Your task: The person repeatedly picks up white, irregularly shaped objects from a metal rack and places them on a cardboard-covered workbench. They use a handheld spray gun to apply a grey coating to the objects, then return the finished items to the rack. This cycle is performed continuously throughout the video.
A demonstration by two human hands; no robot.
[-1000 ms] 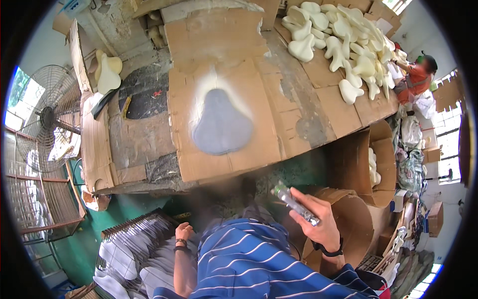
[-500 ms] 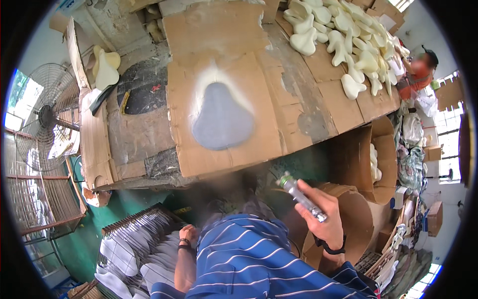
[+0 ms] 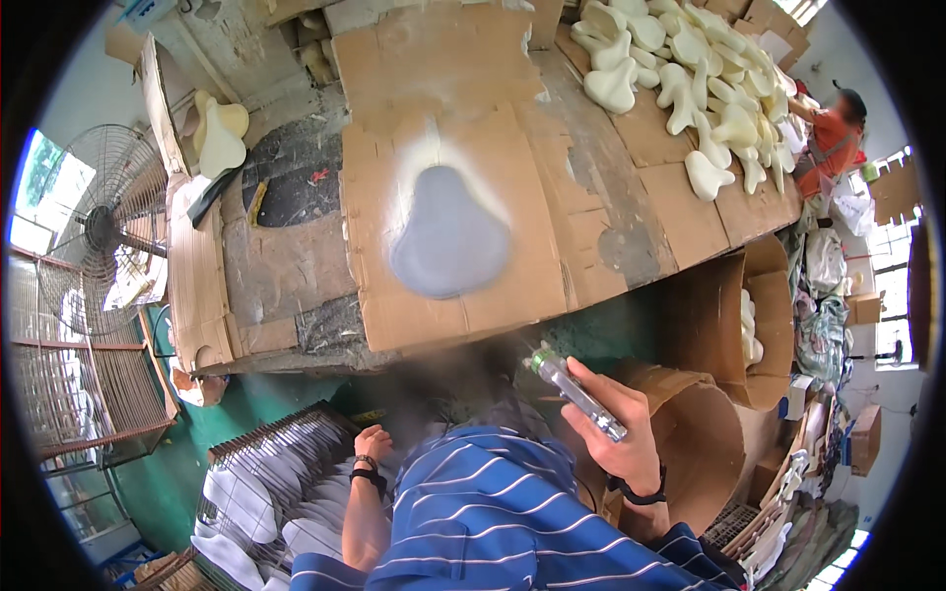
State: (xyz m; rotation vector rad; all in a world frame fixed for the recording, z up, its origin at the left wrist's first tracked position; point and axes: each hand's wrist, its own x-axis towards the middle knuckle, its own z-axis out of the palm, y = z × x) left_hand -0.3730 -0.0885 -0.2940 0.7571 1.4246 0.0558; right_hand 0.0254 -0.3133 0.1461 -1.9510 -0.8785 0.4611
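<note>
My right hand (image 3: pixel 626 428) is closed round a spray gun (image 3: pixel 576 396) with a metal body and a green ring near its nozzle end. The gun is held beyond the table's near edge, apart from anything on top. On the cardboard sheet (image 3: pixel 394 325) lies a flat grey saddle-shaped piece (image 3: pixel 450 236), its narrow end pointing away from me, with pale overspray round it. My left hand (image 3: pixel 371 445) hangs low beside my body, its fingers loosely bent and slightly apart, holding nothing. It is nearest to a wire rack (image 3: pixel 266 438) of grey saddle-shaped pieces.
Cream foam saddle pads (image 3: pixel 680 69) are heaped at the far right of the table, and a person (image 3: pixel 836 138) stands beyond them. Two foam pads (image 3: pixel 221 136) sit at the far left near a big fan (image 3: pixel 101 227). Large cardboard drums (image 3: pixel 705 433) stand right of me.
My right hand has moved left and slightly down with the spray gun. My left hand has risen a little and its fingers have loosened. The grey piece stays on the cardboard.
</note>
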